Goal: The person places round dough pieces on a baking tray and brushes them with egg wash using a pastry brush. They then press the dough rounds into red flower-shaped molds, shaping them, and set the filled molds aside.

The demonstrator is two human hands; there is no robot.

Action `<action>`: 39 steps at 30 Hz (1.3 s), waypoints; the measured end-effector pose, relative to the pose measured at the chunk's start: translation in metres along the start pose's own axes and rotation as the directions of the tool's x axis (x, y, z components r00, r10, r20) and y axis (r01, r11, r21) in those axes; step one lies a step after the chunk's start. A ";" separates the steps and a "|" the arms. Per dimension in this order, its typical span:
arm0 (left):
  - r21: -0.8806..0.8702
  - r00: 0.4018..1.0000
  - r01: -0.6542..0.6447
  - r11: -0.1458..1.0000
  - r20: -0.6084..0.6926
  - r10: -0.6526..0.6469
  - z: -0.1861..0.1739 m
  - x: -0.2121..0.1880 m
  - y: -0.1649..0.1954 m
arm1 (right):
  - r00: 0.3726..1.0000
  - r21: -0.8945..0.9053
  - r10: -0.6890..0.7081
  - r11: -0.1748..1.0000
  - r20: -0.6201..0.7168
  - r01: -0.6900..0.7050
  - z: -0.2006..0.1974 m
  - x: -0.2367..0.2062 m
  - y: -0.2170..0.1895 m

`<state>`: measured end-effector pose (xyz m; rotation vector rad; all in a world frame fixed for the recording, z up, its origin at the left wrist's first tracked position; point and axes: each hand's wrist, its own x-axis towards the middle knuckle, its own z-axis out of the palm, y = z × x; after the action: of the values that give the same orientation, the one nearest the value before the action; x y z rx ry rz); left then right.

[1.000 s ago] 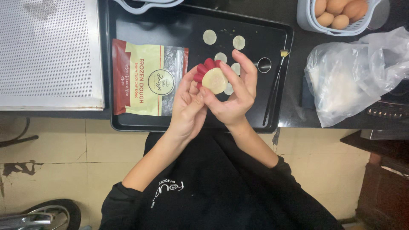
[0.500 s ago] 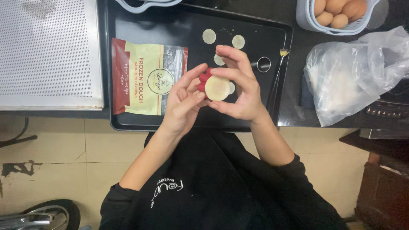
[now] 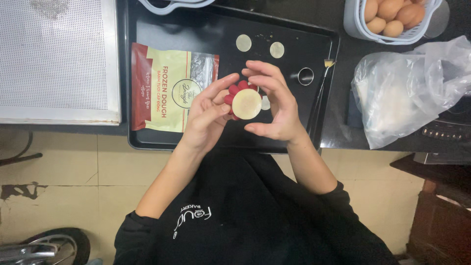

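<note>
Dough disc (image 3: 247, 103) pinched betw. both hands over tray (image 3: 147, 142): left hand (image 3: 208, 115) and right hand (image 3: 272, 105) half-curled, fingertips gripping red mould (image 3: 235, 92). Best pressed evenly, lightly, w/o tearing edge.

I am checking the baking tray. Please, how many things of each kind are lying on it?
Pale dough discs lying on the black tray: 3, one partly hidden by the right hand
Dough packet: 1
Metal ring cutter: 1
Brush: 1
Total: 6
</note>
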<state>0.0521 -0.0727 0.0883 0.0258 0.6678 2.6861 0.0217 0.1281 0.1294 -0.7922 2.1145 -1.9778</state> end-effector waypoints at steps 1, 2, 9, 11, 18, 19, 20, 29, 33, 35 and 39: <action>0.003 1.000 0.000 1.000 0.003 0.000 -0.001 0.000 0.001 | 1.000 -0.071 -0.027 0.997 -0.012 0.026 0.001 0.000 0.001; 0.001 1.000 0.004 1.000 0.001 -0.004 -0.001 -0.001 0.001 | 0.998 -0.142 -0.053 0.989 -0.023 0.049 0.002 -0.002 0.001; 0.013 1.000 -0.014 1.000 0.004 0.014 -0.003 0.001 -0.003 | 0.968 0.134 0.163 0.981 -0.190 -0.139 0.013 -0.007 0.000; 0.018 1.000 -0.021 1.000 0.003 0.021 -0.004 0.000 -0.002 | 0.965 0.198 0.187 0.969 -0.184 -0.150 0.017 -0.006 -0.001; 0.021 1.000 -0.018 1.000 -0.004 0.018 -0.005 0.001 -0.004 | 0.949 0.221 0.227 0.959 -0.219 -0.178 0.020 -0.006 -0.004; 0.020 1.000 -0.016 1.000 -0.006 0.016 -0.005 0.001 -0.004 | 0.947 0.227 0.233 0.957 -0.222 -0.182 0.020 -0.006 -0.004; 0.019 1.000 -0.016 1.000 -0.003 0.016 -0.005 0.001 -0.005 | 0.945 0.232 0.239 0.955 -0.225 -0.186 0.020 -0.007 -0.004; 0.009 1.000 -0.007 1.000 -0.004 0.007 -0.005 0.000 -0.006 | 0.940 0.231 0.243 0.955 -0.240 -0.188 0.021 -0.009 -0.004; 0.008 1.000 -0.004 1.000 -0.012 0.004 -0.005 0.000 -0.006 | 0.933 0.257 0.272 0.943 -0.234 -0.211 0.021 -0.009 -0.004; 0.010 1.000 -0.001 1.000 -0.018 0.001 -0.006 0.000 -0.006 | 0.931 0.255 0.277 0.943 -0.238 -0.216 0.021 -0.010 -0.003; 0.012 1.000 -0.002 1.000 -0.022 0.002 -0.007 0.001 -0.010 | 0.939 0.266 0.255 0.945 -0.232 -0.191 0.018 -0.010 0.002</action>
<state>0.0537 -0.0670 0.0770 -0.0006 0.6914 2.6880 0.0375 0.1170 0.1231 -0.2436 1.9319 -2.2532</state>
